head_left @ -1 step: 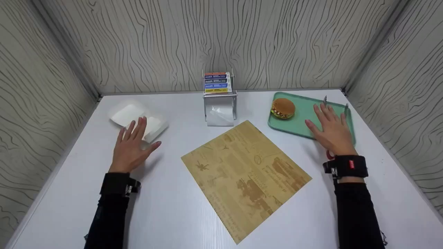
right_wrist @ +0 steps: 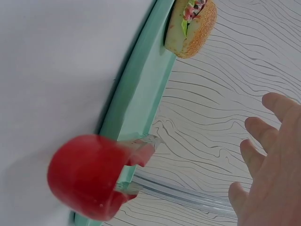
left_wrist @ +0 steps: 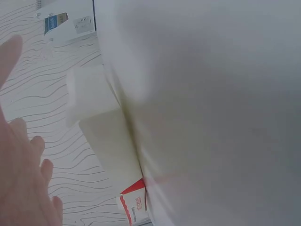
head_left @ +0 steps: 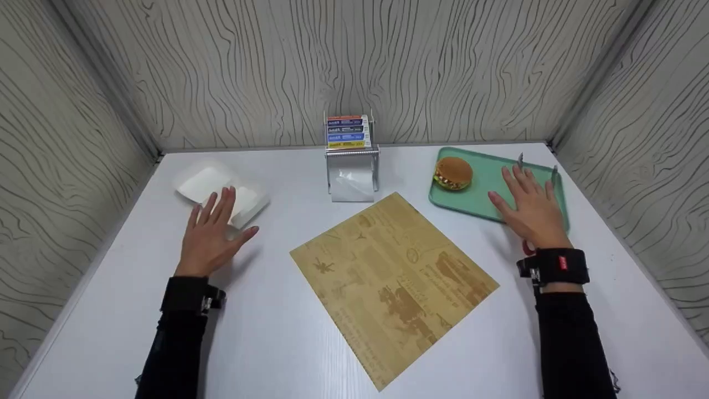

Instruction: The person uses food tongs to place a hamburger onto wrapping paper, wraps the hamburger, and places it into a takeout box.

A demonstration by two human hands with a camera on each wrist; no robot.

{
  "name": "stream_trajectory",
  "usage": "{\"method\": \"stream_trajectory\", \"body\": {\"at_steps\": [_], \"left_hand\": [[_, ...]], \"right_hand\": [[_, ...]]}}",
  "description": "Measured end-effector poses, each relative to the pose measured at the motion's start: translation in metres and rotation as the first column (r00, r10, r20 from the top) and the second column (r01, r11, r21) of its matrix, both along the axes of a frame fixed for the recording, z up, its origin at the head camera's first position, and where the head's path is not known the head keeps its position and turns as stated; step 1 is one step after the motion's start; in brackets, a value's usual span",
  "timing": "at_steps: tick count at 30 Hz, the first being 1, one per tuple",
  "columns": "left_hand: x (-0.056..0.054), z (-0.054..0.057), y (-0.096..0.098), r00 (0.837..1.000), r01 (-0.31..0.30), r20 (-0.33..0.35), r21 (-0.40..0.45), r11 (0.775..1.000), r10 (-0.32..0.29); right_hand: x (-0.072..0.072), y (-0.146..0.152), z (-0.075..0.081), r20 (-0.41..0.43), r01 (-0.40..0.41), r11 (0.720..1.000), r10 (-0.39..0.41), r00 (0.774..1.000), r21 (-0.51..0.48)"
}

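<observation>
My left hand (head_left: 207, 238) hovers with spread fingers just in front of an opened white takeaway box (head_left: 205, 180), holding nothing. The fingertips overlap that box in the head view. At the right, my right hand (head_left: 534, 219), fingers also spread, is over the near right part of a green tray (head_left: 484, 199). A hamburger (head_left: 453, 173) sits at the tray's left end. Tongs with a red end (right_wrist: 89, 176) and metal tips lie across the tray below this hand, mostly hidden by it in the head view. Between the hands lies a square sheet of brown printed paper (head_left: 388, 277).
A metal stand (head_left: 352, 177) at the back middle holds a stack of several coloured small boxes, with a white sheet hanging in front. In the left wrist view a red-and-white printed carton (left_wrist: 135, 207) shows beyond the table edge line. Patterned walls (head_left: 354, 66) enclose the table.
</observation>
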State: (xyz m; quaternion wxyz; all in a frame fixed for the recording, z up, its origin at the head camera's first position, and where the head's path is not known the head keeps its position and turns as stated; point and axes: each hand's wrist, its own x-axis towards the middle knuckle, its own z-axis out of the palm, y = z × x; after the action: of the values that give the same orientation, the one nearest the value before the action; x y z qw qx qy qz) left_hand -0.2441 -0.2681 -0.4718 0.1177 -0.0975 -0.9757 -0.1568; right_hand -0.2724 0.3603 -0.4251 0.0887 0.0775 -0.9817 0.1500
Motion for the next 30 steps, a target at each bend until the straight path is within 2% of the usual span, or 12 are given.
{"method": "stream_trajectory", "body": {"at_steps": [3, 5, 7, 9, 12, 13, 15, 18, 20, 24, 27, 30], "left_hand": [[0.000, 0.000, 0.002, 0.999, 0.023, -0.024, -0.006, 1.000, -0.023], [0.000, 0.000, 0.006, 0.996, 0.068, -0.063, -0.003, 0.998, -0.069], [0.000, 0.001, 0.014, 0.984, 0.146, -0.107, 0.013, 0.989, -0.144], [0.002, 0.003, 0.027, 0.965, 0.244, -0.112, 0.056, 0.968, -0.237], [0.007, 0.005, 0.051, 0.922, 0.387, -0.040, 0.163, 0.907, -0.386], [0.009, 0.006, 0.060, 0.903, 0.420, 0.005, 0.202, 0.885, -0.430], [0.014, 0.006, 0.076, 0.855, 0.474, 0.096, 0.256, 0.842, -0.510], [0.019, 0.007, 0.093, 0.793, 0.525, 0.197, 0.260, 0.810, -0.577], [0.021, 0.005, 0.100, 0.769, 0.553, 0.236, 0.222, 0.803, -0.595], [0.023, 0.003, 0.105, 0.760, 0.570, 0.270, 0.162, 0.806, -0.592], [0.023, 0.004, 0.105, 0.760, 0.571, 0.274, 0.154, 0.807, -0.590], [0.022, 0.006, 0.105, 0.762, 0.580, 0.257, 0.135, 0.803, -0.594]], "right_hand": [[0.000, -0.001, -0.001, -0.006, -0.004, 1.000, 0.004, 1.000, -0.003], [-0.002, -0.004, -0.003, -0.006, -0.012, 1.000, 0.012, 1.000, -0.001], [-0.003, -0.009, -0.006, 0.006, -0.023, 1.000, 0.023, 1.000, -0.001], [-0.005, -0.016, -0.008, 0.025, -0.038, 0.999, 0.038, 0.999, 0.003], [-0.006, -0.030, -0.013, 0.062, -0.080, 0.997, 0.080, 0.995, 0.001], [-0.007, -0.036, -0.014, 0.075, -0.100, 0.995, 0.100, 0.992, -0.002], [-0.008, -0.049, -0.019, 0.097, -0.150, 0.989, 0.151, 0.984, -0.018], [-0.008, -0.072, -0.025, 0.157, -0.234, 0.970, 0.242, 0.957, -0.069], [-0.008, -0.087, -0.031, 0.198, -0.278, 0.956, 0.292, 0.936, -0.096], [-0.005, -0.107, -0.039, 0.267, -0.349, 0.932, 0.363, 0.893, -0.099], [-0.004, -0.113, -0.041, 0.291, -0.382, 0.919, 0.392, 0.872, -0.095], [-0.003, -0.115, -0.040, 0.329, -0.380, 0.918, 0.396, 0.857, -0.115]]}}
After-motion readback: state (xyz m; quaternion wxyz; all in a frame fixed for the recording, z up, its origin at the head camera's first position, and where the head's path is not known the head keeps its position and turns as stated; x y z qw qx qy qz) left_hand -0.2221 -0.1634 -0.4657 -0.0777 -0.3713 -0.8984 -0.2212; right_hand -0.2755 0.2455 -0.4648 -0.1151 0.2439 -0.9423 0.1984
